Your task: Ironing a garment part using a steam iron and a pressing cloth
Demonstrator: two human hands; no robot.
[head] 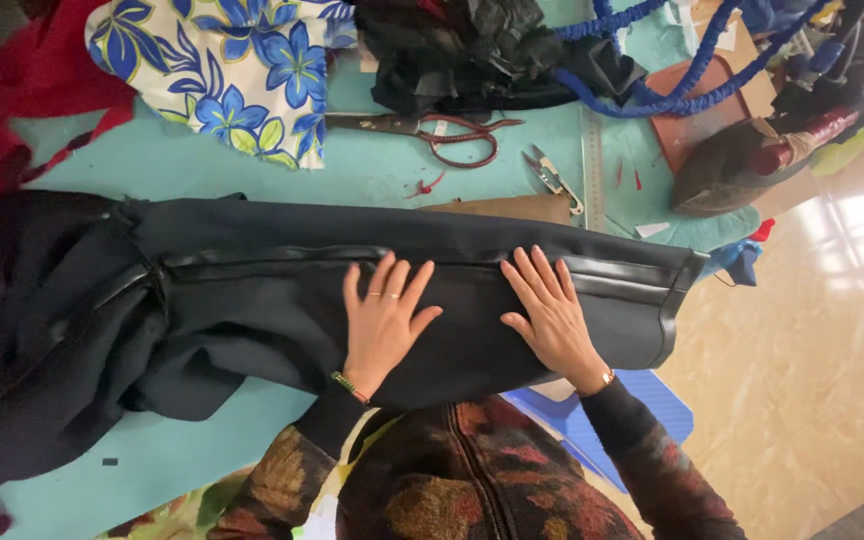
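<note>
Fingers [397,285] spread wide, both my hands pressing flat | left hand [382,325], right hand [552,320] | pinning black garment [282,300] smooth on turquoise surface [152,160] | scissors [432,130] beyond.

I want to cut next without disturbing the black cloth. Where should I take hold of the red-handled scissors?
Take the scissors by the red loop handles, coming from the right. The loops lie open toward the thread snips, clear of the black garment; the blades point left, toward the floral fabric.
</note>
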